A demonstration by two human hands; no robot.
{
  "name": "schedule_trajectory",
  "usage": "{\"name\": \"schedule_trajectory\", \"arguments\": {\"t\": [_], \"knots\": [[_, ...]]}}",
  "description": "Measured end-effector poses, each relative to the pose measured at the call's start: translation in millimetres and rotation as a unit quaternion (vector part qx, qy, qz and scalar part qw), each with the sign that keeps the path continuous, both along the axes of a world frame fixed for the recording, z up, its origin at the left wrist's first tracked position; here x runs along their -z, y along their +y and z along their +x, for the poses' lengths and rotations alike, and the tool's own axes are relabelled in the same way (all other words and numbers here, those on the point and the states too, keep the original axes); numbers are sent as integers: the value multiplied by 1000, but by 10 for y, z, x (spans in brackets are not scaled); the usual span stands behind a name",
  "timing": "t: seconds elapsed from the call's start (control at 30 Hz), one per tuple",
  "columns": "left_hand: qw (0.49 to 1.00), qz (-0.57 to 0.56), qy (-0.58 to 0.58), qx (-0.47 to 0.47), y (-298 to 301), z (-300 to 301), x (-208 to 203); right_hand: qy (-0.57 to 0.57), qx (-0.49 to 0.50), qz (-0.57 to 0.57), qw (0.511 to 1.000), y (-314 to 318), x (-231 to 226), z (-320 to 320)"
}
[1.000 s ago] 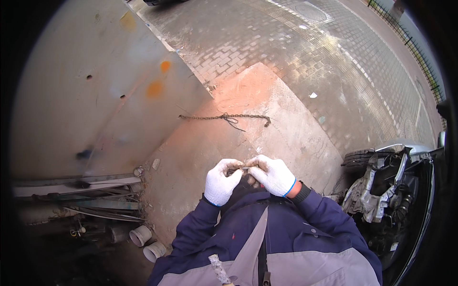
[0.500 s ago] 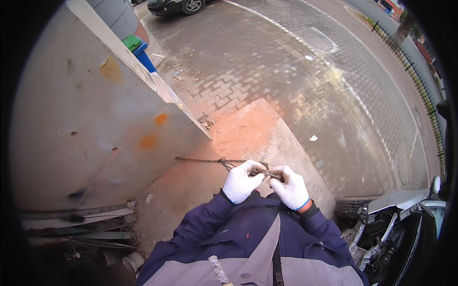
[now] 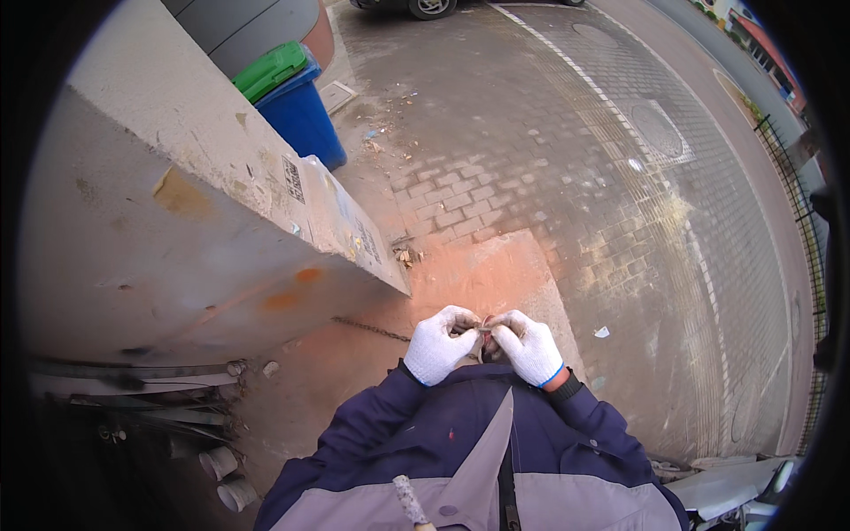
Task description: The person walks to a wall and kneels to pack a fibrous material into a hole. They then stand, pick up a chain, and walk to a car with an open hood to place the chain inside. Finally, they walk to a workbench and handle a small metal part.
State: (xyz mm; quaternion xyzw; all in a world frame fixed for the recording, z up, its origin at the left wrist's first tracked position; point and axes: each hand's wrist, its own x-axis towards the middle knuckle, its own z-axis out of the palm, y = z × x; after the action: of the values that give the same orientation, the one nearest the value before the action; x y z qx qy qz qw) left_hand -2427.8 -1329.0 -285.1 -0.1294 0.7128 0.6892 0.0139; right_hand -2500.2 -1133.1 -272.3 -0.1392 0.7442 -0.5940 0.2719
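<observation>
My left hand (image 3: pixel 438 347) and my right hand (image 3: pixel 531 347), both in white knit gloves with dirty fingertips, meet in front of my jacket. Between their pinched fingers is a small thin piece (image 3: pixel 484 328), pale and mostly covered; its kind cannot be made out. Both hands are closed on it, fingertips almost touching. Beyond my left hand a dark chain (image 3: pixel 372 328) lies along the reddish-stained slab. Low in the picture, close to the camera, a cigarette (image 3: pixel 409 498) with a long ash sticks up.
To the left stands a thick grey wall (image 3: pixel 204 239) with orange stains. Behind it is a blue bin (image 3: pixel 305 119) with a green lid. Metal strips (image 3: pixel 150 398) and white buckets (image 3: pixel 236 494) lie at lower left. Car parts (image 3: pixel 735 487) show at lower right; paving stretches ahead.
The view has shifted, bringing more of the bin and wall end into sight and less of the car parts. My hands still pinch the small piece, with fingertips closer together.
</observation>
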Motion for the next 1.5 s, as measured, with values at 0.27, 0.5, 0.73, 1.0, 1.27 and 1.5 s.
{"name": "schedule_trajectory", "arguments": {"t": [0.27, 0.5, 0.73, 1.0, 1.27, 1.5], "knots": [[995, 42, -23, -92, -367, -1369, 395, -40, -130, 35, 990, -459, 341, -1801], [979, 146, -52, -132, -703, -2328, 613, 47, -140, 43, 988, -925, 422, -2835], [990, 84, -32, -108, -1260, -3686, 711, -25, -67, 14, 997, -1490, 576, -4037], [982, -156, 70, -82, -2059, -4855, 683, -50, -54, -16, 997, -2329, 772, -5128], [975, 9, -27, -221, -2882, -5808, 1494, 62, -190, 12, 980, -3412, 1428, -6406], [945, -67, -39, -317, -3598, -6588, 2260, 83, -355, 40, 930, -4530, 2014, -7614]]}}
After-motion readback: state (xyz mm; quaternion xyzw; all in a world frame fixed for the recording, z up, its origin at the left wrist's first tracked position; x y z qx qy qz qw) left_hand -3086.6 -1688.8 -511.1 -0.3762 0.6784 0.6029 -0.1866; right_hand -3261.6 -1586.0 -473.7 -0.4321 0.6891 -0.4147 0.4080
